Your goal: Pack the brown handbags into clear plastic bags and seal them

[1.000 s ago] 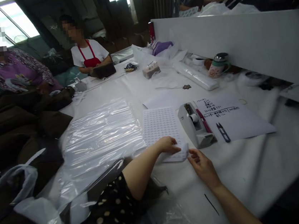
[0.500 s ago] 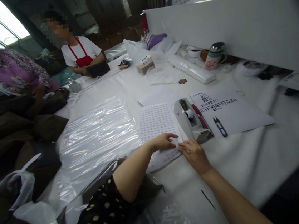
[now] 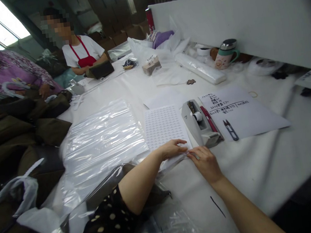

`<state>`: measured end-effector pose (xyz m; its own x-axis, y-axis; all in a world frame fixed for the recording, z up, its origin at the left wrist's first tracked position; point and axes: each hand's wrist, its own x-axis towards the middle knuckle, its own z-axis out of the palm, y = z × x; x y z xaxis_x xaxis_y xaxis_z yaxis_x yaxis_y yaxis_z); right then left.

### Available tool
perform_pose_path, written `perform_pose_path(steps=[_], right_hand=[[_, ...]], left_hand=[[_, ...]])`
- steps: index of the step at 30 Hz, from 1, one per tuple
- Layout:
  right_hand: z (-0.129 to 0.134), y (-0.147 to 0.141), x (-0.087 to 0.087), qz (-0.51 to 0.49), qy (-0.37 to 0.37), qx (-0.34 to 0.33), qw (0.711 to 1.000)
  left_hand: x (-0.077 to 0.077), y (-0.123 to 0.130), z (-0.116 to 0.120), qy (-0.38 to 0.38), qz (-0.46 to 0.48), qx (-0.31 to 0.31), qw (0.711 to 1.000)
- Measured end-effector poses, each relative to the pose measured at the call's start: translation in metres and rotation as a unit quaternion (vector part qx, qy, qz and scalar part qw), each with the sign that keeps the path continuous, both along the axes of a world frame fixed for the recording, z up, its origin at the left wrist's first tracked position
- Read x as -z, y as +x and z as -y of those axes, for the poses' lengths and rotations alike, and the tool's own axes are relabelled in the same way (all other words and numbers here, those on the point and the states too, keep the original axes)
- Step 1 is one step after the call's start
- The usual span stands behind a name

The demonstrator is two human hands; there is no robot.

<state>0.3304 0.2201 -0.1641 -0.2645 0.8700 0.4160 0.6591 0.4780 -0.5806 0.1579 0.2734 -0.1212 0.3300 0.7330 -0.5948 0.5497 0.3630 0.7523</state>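
The left arm is brought in from the lower left, its upper part covered by a dotted sleeve (image 3: pixel 108 219), and the forearm is slanted up to the right. The left hand (image 3: pixel 173 148) is turned with its back upward and laid low over the near part of the sheet (image 3: pixel 162 125), the fingers pointed to the right. One finger is stretched out straight, with the others slightly parted from it on the near side; whether anything is pinched beneath them cannot be told.

The right forearm is angled up and to the left from the lower right. The right hand (image 3: pixel 206 163) is bent inward at the knuckles, and its thumb and forefinger are drawn together at the sheet's near right corner, just beside the left fingertips. The paper is partly hidden there, so it cannot be told whether its edge is gripped.

The sheet, printed with rows of small marks, is laid on the white table (image 3: pixel 251 173) between the clear plastic (image 3: pixel 104 137) on the left and the tape dispenser (image 3: pixel 191 125) on the right. A red pen (image 3: pixel 209 119) is set along the dispenser's right side. Farther right, the snips (image 3: pixel 231 130) are rested on a handwritten note (image 3: pixel 254 118). Below the right hand, a thin black strip (image 3: pixel 218 207) is seen on the table, near the forearm.
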Motion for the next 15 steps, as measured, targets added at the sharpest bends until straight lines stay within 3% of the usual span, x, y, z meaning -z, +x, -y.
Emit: perform_pose_path(steps=[3, 8, 15], right_hand=[[0.005, -0.004, 0.005, -0.045, -0.044, 0.001, 0.998], [0.016, -0.009, 0.014, -0.175, -0.144, 0.076, 0.971], [0.025, -0.016, 0.015, -0.124, -0.077, 0.171, 0.974]], left_hand=[[0.002, 0.005, -0.007, -0.008, -0.033, 0.006, 0.999], [0.001, 0.015, -0.013, -0.028, -0.081, 0.041, 0.995], [0.003, 0.025, -0.012, -0.03, -0.094, 0.056, 0.993]])
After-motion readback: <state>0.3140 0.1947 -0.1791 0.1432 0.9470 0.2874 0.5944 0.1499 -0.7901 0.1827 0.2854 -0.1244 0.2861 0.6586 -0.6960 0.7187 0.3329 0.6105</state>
